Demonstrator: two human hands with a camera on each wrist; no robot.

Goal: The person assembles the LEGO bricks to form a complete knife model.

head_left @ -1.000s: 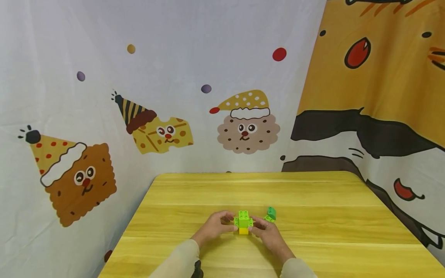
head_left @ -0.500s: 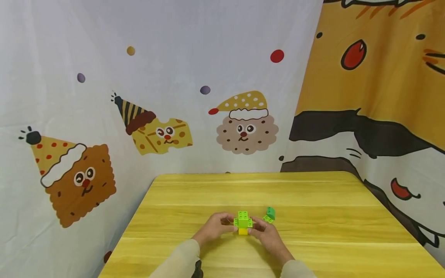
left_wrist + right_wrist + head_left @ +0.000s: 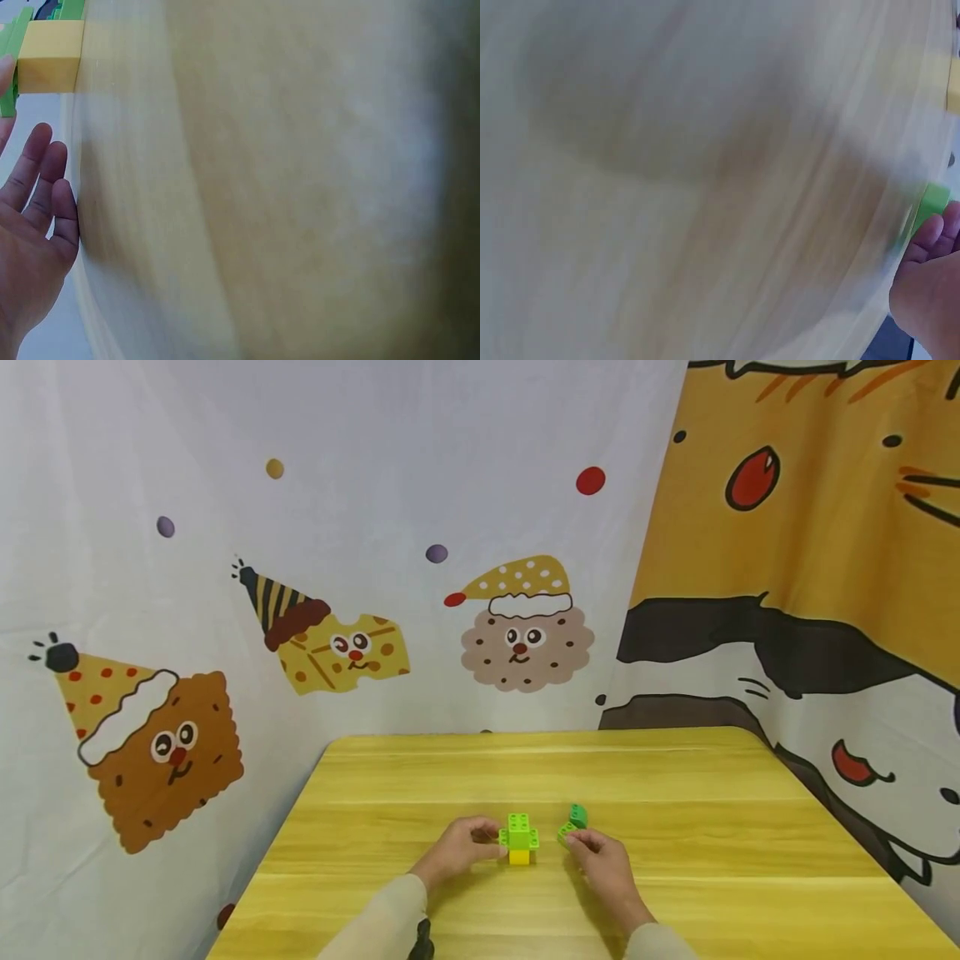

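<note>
My right hand (image 3: 606, 863) is pinching the lime-green brick (image 3: 566, 831) right of the upright green-and-yellow brick stack (image 3: 518, 837), which my left hand (image 3: 459, 848), hold indeterminable, is flanking and possibly endangering through sideways nudging.

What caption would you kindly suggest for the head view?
Left hand beside a green-and-yellow block stack; right hand gripping a light-green block near a dark-green one.
</note>
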